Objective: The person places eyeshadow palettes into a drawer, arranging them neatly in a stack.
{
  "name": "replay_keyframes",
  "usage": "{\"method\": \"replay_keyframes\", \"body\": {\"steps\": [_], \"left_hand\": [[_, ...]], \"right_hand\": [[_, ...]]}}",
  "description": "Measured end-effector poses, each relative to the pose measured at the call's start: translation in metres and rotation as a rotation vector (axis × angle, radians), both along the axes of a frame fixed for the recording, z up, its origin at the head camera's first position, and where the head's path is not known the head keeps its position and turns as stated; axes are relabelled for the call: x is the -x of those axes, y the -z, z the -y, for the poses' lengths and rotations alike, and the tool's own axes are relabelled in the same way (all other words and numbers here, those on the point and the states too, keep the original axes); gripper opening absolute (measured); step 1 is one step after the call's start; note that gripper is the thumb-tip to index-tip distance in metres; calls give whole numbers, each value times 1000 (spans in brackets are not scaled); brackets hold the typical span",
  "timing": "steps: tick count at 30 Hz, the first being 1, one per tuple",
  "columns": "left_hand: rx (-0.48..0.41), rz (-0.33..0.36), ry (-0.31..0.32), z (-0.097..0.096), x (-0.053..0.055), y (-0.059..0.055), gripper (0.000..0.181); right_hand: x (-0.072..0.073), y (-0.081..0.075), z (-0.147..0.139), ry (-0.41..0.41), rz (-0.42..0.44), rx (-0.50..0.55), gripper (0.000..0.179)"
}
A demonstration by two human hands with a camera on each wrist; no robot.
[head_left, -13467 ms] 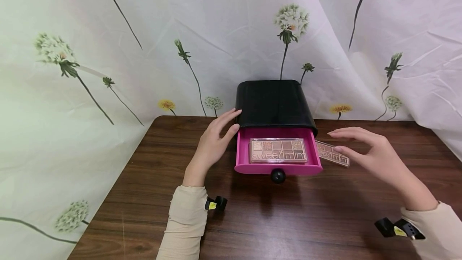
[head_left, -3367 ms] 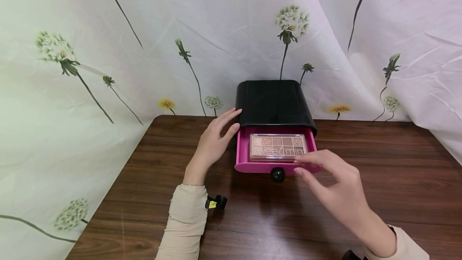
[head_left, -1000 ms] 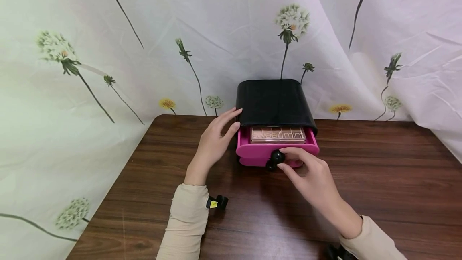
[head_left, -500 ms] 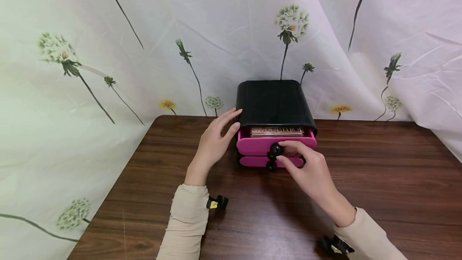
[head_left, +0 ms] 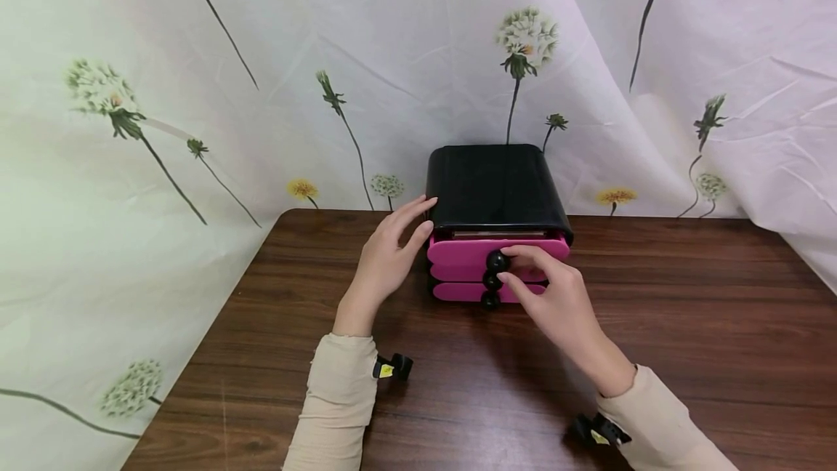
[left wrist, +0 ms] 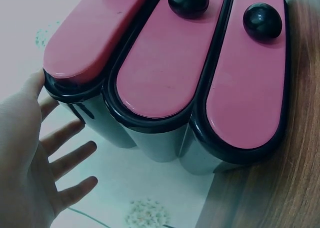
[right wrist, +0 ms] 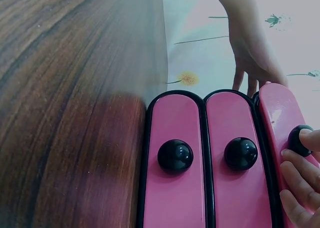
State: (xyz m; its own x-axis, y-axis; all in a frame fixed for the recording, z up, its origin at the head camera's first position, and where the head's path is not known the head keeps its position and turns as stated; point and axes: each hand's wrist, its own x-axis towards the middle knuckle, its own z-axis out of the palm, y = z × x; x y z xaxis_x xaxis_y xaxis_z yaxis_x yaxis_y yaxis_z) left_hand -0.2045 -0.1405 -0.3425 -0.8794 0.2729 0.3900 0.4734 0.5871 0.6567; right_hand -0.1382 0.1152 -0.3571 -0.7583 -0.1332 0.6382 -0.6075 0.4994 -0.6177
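Observation:
A black drawer unit (head_left: 493, 184) with three pink drawers stands at the table's back. My right hand (head_left: 556, 304) pinches the round black knob (head_left: 497, 262) of the top drawer (head_left: 454, 253) between thumb and fingers. That drawer sticks out slightly; through the gap shows a thin edge of an eyeshadow palette (head_left: 500, 236). My left hand (head_left: 386, 256) touches the unit's left side, fingers extended; in the left wrist view its fingers (left wrist: 70, 160) are spread, with the thumb at the top drawer's corner. The middle drawer (right wrist: 227, 188) and bottom drawer (right wrist: 172, 198) sit flush in their frames.
The unit rests on a dark wooden table (head_left: 275, 296), close to a white cloth (head_left: 392, 93) printed with dandelions that hangs behind. A camera on a band (head_left: 392, 367) is worn at each wrist.
The palette that lay right of the unit left the table. My right hand came to the top drawer's knob, and the drawer slid inward, hiding nearly all of the palette inside. My left hand stayed put.

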Motion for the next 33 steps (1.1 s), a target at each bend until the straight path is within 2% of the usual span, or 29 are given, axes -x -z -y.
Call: {"method": "replay_keyframes", "body": {"steps": [16,27,30,33], "left_hand": [[2,1,-12,4,-2,-1,50],[6,-8,4,4,-1,-1,51],[34,-22,-8,5,-2,-2,51],[81,-61,-24,7,-3,-4,50]], "right_hand": [[11,3,7,10,-38,33,35],[14,4,7,19,-50,24,35],[14,3,6,4,-48,-5,36],[13,-1,1,-27,-21,-77,38]]}}
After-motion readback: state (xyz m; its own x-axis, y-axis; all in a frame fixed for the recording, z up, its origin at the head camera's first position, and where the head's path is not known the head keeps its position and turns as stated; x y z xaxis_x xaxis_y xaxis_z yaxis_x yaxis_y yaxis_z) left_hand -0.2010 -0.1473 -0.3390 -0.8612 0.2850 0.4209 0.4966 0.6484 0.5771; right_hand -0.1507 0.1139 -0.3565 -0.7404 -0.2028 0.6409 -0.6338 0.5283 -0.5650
